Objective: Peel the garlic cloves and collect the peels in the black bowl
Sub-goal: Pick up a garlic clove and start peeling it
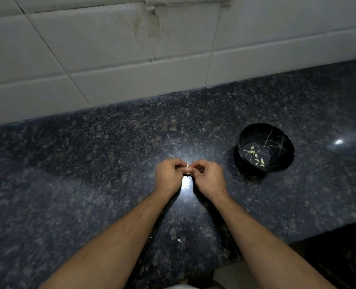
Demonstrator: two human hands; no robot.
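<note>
A pale scrap [179, 240] lies on the table [89, 163] between the forearms. Further out, a clove [188, 169] is pinched between the left hand [169, 176] and right hand [208, 178], each grip clenched on it above the table. A skin strip is lifted at its top. Torn skin could be dropped here, since the bowl [285, 142], holding some pale pieces, stands well apart to the right.

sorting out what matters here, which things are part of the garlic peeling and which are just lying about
Part of the job:
garlic clove, pinched between left hand and right hand
black bowl, with pale bits inside

Just lying about:
small white scrap on the dark granite counter
tiled wall
</note>
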